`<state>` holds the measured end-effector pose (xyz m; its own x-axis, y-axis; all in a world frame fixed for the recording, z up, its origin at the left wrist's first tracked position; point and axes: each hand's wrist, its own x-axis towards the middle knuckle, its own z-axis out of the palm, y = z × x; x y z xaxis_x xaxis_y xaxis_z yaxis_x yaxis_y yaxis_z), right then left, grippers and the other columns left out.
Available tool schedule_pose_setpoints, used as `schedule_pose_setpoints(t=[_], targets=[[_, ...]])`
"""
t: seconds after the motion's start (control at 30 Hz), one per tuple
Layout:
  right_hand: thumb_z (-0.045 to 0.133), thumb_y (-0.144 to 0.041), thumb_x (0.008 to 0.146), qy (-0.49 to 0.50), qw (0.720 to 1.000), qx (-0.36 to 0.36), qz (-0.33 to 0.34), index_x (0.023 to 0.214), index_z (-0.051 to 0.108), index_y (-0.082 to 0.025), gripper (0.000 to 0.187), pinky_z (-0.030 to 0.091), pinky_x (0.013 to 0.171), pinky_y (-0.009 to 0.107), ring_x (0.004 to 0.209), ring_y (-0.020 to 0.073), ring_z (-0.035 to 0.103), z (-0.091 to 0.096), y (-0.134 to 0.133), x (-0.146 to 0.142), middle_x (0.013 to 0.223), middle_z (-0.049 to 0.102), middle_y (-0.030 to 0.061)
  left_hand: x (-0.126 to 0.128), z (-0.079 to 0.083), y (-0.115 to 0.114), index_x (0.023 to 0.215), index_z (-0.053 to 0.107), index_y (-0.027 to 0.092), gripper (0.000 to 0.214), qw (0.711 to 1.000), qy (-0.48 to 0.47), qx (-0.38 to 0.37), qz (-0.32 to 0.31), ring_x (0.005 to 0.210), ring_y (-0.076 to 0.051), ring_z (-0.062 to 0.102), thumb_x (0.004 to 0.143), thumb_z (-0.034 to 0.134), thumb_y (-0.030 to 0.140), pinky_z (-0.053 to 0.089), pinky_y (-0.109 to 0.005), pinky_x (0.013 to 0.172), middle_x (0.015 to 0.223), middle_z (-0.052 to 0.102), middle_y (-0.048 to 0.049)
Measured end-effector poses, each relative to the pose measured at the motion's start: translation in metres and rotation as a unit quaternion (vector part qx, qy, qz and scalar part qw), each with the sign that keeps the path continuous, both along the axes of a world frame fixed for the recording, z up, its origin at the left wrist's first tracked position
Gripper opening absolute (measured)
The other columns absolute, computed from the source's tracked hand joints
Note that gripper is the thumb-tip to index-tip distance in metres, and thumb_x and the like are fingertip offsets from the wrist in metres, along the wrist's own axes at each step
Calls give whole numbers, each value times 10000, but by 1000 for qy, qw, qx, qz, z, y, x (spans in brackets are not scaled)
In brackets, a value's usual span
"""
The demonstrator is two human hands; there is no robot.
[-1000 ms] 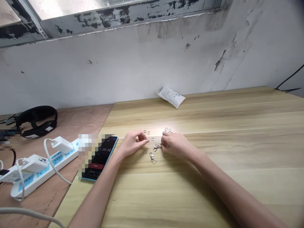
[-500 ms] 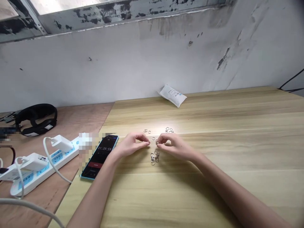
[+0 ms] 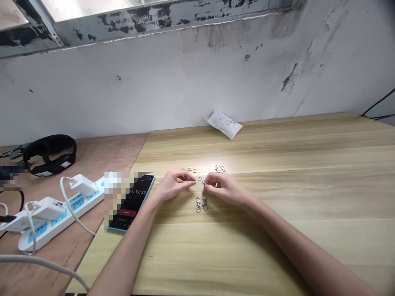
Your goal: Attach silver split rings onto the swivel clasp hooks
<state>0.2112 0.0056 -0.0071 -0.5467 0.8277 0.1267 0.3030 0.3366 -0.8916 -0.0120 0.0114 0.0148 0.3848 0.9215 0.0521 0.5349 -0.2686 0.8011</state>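
My left hand rests on the light wooden table, thumb and forefinger pinched together on something too small to make out. My right hand sits just to its right, fingers pinched on a small metal ring at the top of a clasp that hangs down to the table. A second metal clasp lies beside it. Loose small rings lie just beyond my left hand, and a little heap of clasps lies beyond my right hand.
A phone showing a running timer lies left of my left hand. Further left are a white power strip with plugged chargers and a black strap. A white packet lies near the wall.
My right hand lifted a clasp from the table and brought it toward my left hand; both hands now pinch close together. The clasp hangs beside the other one.
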Motion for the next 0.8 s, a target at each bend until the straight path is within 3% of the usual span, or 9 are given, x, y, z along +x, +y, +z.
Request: schedule_pose_setpoints(t=[0.23,0.43,0.67,0.8], targets=[[605,-258,851,50,998,15,-44,848,614,-179,79,416,582,235,590,116,611,-13,4,-7,696,728,16,3,-4,2,853,759,184,151,998,-42,-14,38,861,-190,676,811,685,309,506,-291,789,895,754,-51],[645,-280,837,72,991,64,-95,822,684,-182,107,408,526,235,550,109,557,-20,9,-11,710,717,19,2,-9,3,821,723,159,219,994,-91,-46,45,804,-190,685,748,748,365,530,-293,749,855,742,-61],[613,-222,866,-8,970,202,-137,849,696,-195,90,408,574,237,560,100,533,-22,10,-8,767,704,8,2,-9,4,842,708,149,255,988,-139,-64,25,970,-230,663,760,739,389,520,-358,862,1006,713,-104],[601,-219,881,-58,958,244,-137,825,698,-196,115,387,583,230,574,99,541,-23,9,-10,754,690,6,1,-12,5,796,702,151,227,986,-160,-50,7,1044,-232,625,750,754,368,508,-355,878,1132,636,-106]])
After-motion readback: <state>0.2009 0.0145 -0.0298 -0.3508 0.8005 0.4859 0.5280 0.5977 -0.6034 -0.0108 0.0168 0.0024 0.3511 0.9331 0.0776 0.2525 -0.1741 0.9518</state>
